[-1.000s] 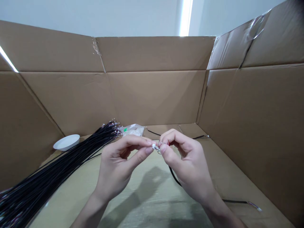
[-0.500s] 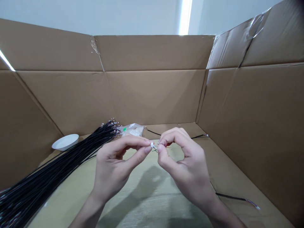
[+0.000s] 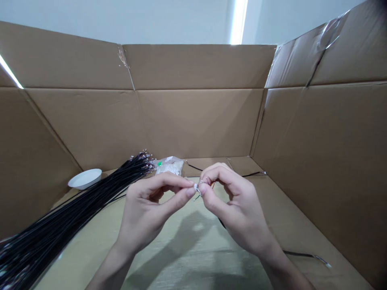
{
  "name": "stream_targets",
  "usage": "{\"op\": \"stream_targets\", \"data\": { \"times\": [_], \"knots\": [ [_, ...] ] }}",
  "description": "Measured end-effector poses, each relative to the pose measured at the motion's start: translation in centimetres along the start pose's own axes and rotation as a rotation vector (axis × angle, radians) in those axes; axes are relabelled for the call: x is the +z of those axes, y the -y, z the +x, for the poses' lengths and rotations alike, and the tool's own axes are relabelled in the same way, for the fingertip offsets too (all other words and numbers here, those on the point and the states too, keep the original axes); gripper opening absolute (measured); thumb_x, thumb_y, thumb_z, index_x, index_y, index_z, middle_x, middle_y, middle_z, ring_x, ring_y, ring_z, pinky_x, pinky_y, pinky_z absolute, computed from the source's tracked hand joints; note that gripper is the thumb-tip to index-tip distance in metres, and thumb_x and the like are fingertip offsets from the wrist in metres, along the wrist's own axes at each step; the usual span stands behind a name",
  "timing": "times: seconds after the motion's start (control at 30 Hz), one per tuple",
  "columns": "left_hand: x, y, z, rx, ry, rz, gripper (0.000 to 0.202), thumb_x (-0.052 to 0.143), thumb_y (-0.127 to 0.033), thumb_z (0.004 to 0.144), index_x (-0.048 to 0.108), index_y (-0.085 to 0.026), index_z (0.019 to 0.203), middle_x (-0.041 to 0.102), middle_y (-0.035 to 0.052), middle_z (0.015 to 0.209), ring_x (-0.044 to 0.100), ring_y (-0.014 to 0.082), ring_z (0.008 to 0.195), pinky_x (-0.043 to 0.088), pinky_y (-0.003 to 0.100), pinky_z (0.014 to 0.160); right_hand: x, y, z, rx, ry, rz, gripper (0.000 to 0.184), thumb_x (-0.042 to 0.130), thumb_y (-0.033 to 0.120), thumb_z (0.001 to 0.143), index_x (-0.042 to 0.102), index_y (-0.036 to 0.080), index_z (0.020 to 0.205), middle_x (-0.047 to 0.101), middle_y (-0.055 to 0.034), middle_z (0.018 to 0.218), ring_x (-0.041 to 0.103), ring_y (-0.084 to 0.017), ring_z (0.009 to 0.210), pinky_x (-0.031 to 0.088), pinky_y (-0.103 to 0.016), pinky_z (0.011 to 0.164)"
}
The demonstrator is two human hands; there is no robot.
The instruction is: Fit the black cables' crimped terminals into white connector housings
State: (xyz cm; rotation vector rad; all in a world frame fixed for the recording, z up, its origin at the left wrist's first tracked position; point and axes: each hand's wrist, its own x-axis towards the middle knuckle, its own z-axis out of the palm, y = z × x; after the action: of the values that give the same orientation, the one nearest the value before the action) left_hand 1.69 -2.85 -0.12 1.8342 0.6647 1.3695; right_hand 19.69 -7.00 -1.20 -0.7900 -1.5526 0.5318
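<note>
Between the thumb and forefinger of my left hand [image 3: 157, 205] is a small white connector housing [image 3: 195, 187]. Thin loose wires [image 3: 198, 194], one of them green, stick out beside it in the gap between my hands. My right hand [image 3: 231, 201] pinches fine wires at the end of a black cable, its fingertips almost touching the housing. A short stretch of that black cable [image 3: 221, 222] shows below my right hand; the rest is hidden behind it. I cannot make out which wires sit inside the housing.
A thick bundle of black cables [image 3: 90, 213] lies along the left. Behind it stand a white bowl [image 3: 85, 179] and a clear bag [image 3: 169, 165] of small white parts. Other black cables lie at the back right [image 3: 254, 174] and front right [image 3: 299, 253]. Cardboard walls [image 3: 199, 121] enclose the table.
The fingertips of my two hands have come slightly closer together. The loose wires now bend downward beside the housing, and a piece of black cable shows under my right hand.
</note>
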Motion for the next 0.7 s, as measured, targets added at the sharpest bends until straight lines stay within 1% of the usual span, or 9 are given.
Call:
{"op": "stream_targets", "data": {
  "times": [0.07,0.13,0.2,0.3,0.43,0.5,0.6,0.7],
  "knots": [
    [0.0,-0.1,-0.1,0.028,-0.021,0.012,0.017,0.084,-0.02,0.084,0.083,-0.035,0.092,0.077,-0.0081,0.083,0.07,0.0022,0.076,0.057,0.004,0.072,0.1,-0.1,0.2,0.028,0.001,0.102,0.015,0.069,0.015,0.094,0.06,0.02,0.084,0.061,0.0037,0.087,0.057,-0.009,0.085,0.045,-0.022,0.078],
    [-0.1,-0.2,-0.1,0.065,-0.02,0.025,0.025,0.081,-0.017,0.086,0.081,-0.038,0.1,0.074,-0.0093,0.082,0.068,0.0013,0.076,0.055,0.004,0.072,0.2,-0.2,0.3,0.097,0.049,0.224,0.013,0.07,0.018,0.095,0.063,0.019,0.085,0.062,0.0036,0.085,0.057,-0.008,0.08,0.046,-0.02,0.074],
    [-0.4,-0.2,-0.2,0.093,0.016,0.038,0.03,0.078,-0.017,0.088,0.078,-0.041,0.106,0.072,-0.0098,0.084,0.066,0.0007,0.078,0.054,0.004,0.074,0.2,-0.2,0.4,0.184,0.114,0.328,0.014,0.071,0.025,0.097,0.064,0.019,0.087,0.062,0.0029,0.085,0.057,-0.007,0.078,0.047,-0.018,0.072],
    [-0.9,-0.1,0.0,0.098,0.091,0.092,0.025,0.075,-0.02,0.091,0.079,-0.041,0.104,0.072,-0.0087,0.088,0.065,0.0014,0.082,0.053,0.006,0.079,0.1,-0.2,0.5,0.254,0.156,0.409,0.016,0.072,0.03,0.098,0.066,0.018,0.09,0.061,0.0016,0.086,0.056,-0.006,0.078,0.048,-0.017,0.072],
    [-1.1,-0.1,0.2,0.039,0.128,0.097,0.011,0.073,-0.027,0.093,0.08,-0.034,0.097,0.07,-0.0061,0.084,0.064,0.0035,0.08,0.051,0.01,0.076,0.1,-0.2,0.6,0.234,0.143,0.431,0.014,0.074,0.027,0.096,0.069,0.017,0.088,0.062,0.0014,0.083,0.057,-0.005,0.075,0.049,-0.014,0.069],
    [-1.0,-0.3,0.3,0.014,0.105,0.073,0.008,0.073,-0.027,0.093,0.08,-0.032,0.093,0.07,-0.0061,0.083,0.064,0.0035,0.079,0.051,0.01,0.074,0.3,-0.2,0.6,0.217,0.094,0.41,0.013,0.076,0.027,0.095,0.07,0.018,0.087,0.064,0.0012,0.085,0.06,-0.004,0.074,0.051,-0.012,0.068],
    [-0.8,-0.3,0.2,-0.001,0.067,0.066,0.008,0.073,-0.026,0.092,0.079,-0.031,0.09,0.069,-0.0065,0.083,0.063,0.0033,0.079,0.05,0.009,0.073,0.5,-0.3,0.5,0.175,0.013,0.351,0.01,0.079,0.026,0.092,0.073,0.019,0.088,0.068,0.0003,0.092,0.064,-0.005,0.076,0.055,-0.012,0.07],
    [-0.8,-0.3,0.1,-0.008,0.055,0.069,0.008,0.073,-0.028,0.093,0.08,-0.032,0.09,0.069,-0.0063,0.084,0.064,0.0037,0.081,0.051,0.01,0.074,0.6,-0.5,0.4,0.109,-0.024,0.27,0.01,0.077,0.025,0.093,0.073,0.019,0.086,0.069,0.0004,0.091,0.064,-0.005,0.076,0.055,-0.014,0.07]
  ]
}}
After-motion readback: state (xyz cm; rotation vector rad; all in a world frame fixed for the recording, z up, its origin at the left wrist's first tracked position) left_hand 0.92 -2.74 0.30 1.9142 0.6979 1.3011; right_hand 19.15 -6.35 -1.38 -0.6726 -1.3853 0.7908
